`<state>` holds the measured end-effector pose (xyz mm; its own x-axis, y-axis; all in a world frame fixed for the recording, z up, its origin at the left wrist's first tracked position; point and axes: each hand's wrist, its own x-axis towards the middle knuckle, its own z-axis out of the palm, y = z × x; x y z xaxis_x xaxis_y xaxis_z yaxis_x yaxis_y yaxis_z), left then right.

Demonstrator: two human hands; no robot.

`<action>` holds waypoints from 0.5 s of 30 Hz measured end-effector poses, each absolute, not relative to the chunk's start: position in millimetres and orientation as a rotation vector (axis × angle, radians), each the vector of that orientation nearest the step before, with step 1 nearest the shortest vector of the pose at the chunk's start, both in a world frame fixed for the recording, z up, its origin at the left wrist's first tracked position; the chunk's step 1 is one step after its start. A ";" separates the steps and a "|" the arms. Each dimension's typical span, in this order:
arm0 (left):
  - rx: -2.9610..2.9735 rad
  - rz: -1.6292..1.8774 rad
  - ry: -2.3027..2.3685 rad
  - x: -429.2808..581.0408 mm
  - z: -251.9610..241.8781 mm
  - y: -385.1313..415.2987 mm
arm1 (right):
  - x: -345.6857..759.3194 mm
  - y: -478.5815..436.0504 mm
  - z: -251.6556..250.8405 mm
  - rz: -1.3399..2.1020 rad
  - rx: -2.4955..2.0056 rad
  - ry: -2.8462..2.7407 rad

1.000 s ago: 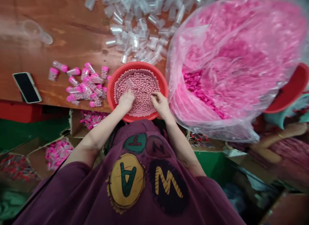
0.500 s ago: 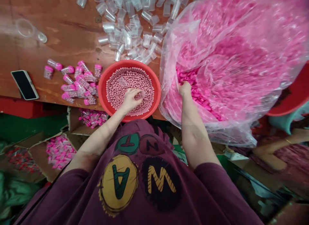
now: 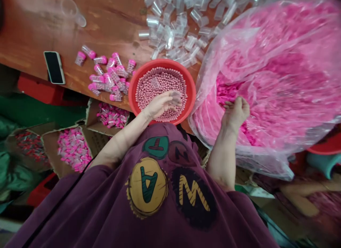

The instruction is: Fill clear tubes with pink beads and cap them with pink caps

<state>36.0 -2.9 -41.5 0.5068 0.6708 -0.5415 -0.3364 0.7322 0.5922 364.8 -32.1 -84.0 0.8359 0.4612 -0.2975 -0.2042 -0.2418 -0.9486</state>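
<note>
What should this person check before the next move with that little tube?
1. Grip: left hand holds the clear tube: ok.
2. Tube sits over the red bowl: ok.
3. Tube filled with beads: cannot tell.
4. Reach: right hand is inside the bag of pink caps: ok.
5. One of them pinched in the right hand: cannot tell.

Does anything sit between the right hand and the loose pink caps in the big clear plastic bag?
Nothing visible does. The right hand lies in the open mouth of the big clear plastic bag, directly against the loose pink caps; the film folds around it, not across.
</note>
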 end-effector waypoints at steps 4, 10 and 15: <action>0.382 0.571 0.783 38.1 -35.8 -2.5 | 304.4 -28.3 -52.1 0.947 -1.412 -0.124; 0.630 0.486 0.976 19.7 -44.5 -2.6 | 251.3 -28.3 -65.5 1.219 -1.432 -0.464; 1.335 0.056 1.381 -2.7 -52.6 -2.4 | 225.9 -42.8 -92.5 1.502 -1.689 -0.855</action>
